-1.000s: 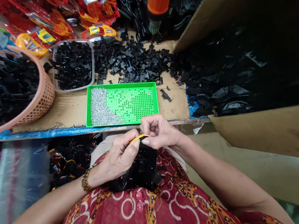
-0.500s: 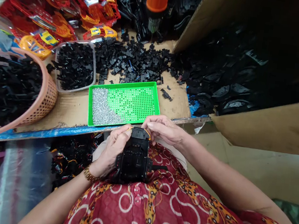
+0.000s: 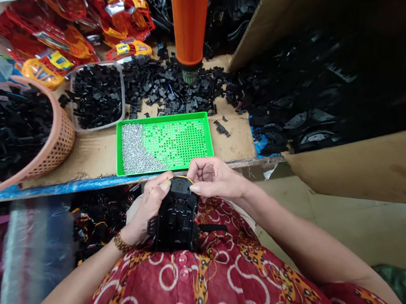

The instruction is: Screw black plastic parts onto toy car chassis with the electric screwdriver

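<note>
A black plastic toy car chassis rests in my lap, its rounded end toward the table. My left hand grips it by the left side, thumb on the top left corner. A thin yellow-orange wire runs along the rounded edge between my hands. At the top right corner, my right hand is closed, its thumb pressed on the chassis edge and its fingers curled behind. Whether the wire is between those fingers is hidden. Just beyond my hands lies a green perforated tray with small silver screws at its left.
An orange power screwdriver hangs over a pile of small black parts. A clear tub and a pink basket hold more. Orange toy car bodies lie back left. A cardboard box of black parts stands right.
My right hand has shifted inward, its thumb now on the chassis corner. The wire, which looped out at the right corner, now lies along the edge. The screwdriver appears lower and further left.
</note>
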The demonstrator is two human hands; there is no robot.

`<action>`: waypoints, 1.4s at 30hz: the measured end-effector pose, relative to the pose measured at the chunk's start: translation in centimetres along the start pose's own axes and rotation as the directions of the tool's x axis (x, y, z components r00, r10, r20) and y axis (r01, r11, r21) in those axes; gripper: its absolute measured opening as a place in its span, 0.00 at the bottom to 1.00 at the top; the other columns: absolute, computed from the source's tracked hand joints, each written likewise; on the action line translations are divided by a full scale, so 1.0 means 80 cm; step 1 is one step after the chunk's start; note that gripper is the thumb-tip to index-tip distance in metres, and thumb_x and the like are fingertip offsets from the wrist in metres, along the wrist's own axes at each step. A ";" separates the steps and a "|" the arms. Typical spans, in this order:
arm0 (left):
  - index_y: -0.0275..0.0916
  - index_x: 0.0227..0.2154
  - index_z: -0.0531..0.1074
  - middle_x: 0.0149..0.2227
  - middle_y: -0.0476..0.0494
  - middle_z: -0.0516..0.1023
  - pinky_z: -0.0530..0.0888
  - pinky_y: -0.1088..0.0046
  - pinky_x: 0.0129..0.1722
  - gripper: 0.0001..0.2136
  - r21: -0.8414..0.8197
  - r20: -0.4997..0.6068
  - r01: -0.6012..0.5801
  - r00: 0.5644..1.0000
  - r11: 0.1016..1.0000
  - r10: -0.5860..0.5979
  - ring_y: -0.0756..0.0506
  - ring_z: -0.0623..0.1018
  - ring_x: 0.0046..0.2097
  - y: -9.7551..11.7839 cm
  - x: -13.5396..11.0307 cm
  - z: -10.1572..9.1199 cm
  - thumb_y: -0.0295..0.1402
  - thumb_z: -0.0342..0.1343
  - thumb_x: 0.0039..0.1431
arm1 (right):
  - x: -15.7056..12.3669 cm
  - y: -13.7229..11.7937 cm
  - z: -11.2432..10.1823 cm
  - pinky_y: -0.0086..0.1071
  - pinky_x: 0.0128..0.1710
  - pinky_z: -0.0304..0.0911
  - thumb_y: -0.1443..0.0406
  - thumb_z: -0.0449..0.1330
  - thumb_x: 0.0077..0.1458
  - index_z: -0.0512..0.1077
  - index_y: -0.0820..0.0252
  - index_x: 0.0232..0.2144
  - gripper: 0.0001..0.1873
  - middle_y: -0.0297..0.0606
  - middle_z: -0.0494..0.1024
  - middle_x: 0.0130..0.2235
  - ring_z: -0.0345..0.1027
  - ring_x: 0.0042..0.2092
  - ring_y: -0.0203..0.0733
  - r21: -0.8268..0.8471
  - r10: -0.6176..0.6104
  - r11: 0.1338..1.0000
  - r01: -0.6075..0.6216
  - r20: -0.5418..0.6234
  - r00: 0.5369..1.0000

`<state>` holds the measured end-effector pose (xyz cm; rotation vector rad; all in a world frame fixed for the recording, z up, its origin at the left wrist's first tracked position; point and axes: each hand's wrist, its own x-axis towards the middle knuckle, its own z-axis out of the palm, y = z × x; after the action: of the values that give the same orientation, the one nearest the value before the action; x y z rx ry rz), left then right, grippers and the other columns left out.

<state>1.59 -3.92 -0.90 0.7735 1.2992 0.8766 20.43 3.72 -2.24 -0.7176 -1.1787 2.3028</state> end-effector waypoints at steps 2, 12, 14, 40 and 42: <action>0.43 0.26 0.69 0.26 0.51 0.65 0.62 0.70 0.27 0.18 -0.037 0.030 -0.027 0.999 0.999 0.028 0.48 0.62 0.28 0.003 -0.001 0.003 0.51 0.60 0.59 | 0.001 0.011 0.003 0.22 0.16 0.61 0.54 0.76 0.40 0.70 0.60 0.28 0.23 0.24 0.72 0.21 0.62 0.18 0.28 0.087 -0.006 0.996 0.006 -0.006 1.000; 0.42 0.23 0.65 0.23 0.54 0.59 0.57 0.71 0.27 0.17 0.129 0.098 -0.069 0.994 0.989 0.057 0.49 0.56 0.26 0.010 -0.004 0.007 0.45 0.55 0.64 | -0.003 -0.029 -0.003 0.21 0.21 0.53 0.67 0.69 0.41 0.69 0.60 0.24 0.11 0.21 0.68 0.20 0.58 0.21 0.25 -0.305 0.025 0.952 -0.001 0.073 0.997; 0.42 0.23 0.66 0.23 0.54 0.59 0.57 0.71 0.28 0.17 0.167 0.165 -0.119 0.982 0.979 0.091 0.50 0.57 0.27 0.015 -0.001 0.005 0.45 0.55 0.64 | 0.001 -0.037 -0.006 0.22 0.21 0.53 0.66 0.70 0.40 0.69 0.60 0.24 0.12 0.21 0.67 0.19 0.57 0.21 0.25 -0.339 0.038 0.941 0.013 0.144 0.989; 0.43 0.20 0.59 0.22 0.55 0.55 0.56 0.72 0.28 0.16 0.324 0.177 -0.193 0.974 0.926 0.142 0.50 0.55 0.26 0.043 -0.005 0.024 0.43 0.54 0.60 | 0.020 -0.036 -0.011 0.23 0.21 0.45 0.68 0.66 0.37 0.66 0.59 0.18 0.11 0.20 0.62 0.18 0.50 0.22 0.24 -0.477 -0.146 0.841 0.255 0.255 0.956; 0.43 0.21 0.60 0.23 0.55 0.57 0.57 0.72 0.28 0.16 0.330 0.173 -0.173 0.977 0.928 0.120 0.50 0.56 0.27 0.042 -0.006 0.024 0.43 0.54 0.60 | 0.021 -0.032 -0.011 0.23 0.21 0.46 0.67 0.66 0.36 0.66 0.59 0.19 0.10 0.20 0.64 0.18 0.51 0.21 0.24 -0.479 -0.137 0.843 0.245 0.249 0.959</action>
<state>3.07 -2.74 2.52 1.2036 1.2870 0.6997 20.13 6.63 -0.93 -0.5032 -1.9025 1.9408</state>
